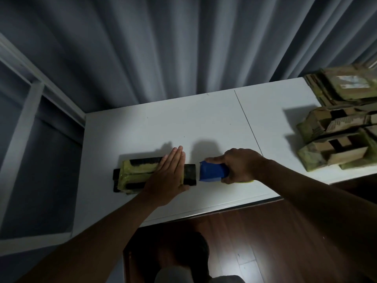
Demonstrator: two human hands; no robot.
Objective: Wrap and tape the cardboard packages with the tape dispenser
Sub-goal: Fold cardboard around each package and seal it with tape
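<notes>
A dark cardboard package lies flat on the white table, its left part bound in yellowish tape. My left hand rests flat on the package's right half, fingers straight and together, pressing it down. Just right of the package's end stands the blue tape dispenser, its blade end close to the package. My right hand grips the dispenser's handle, with the index finger stretched along its top. A bit of yellow tape shows under that hand.
Several taped cardboard packages are stacked at the table's right end. Grey curtains hang behind the table, and a white frame stands to the left. The table's near edge runs above a wooden floor.
</notes>
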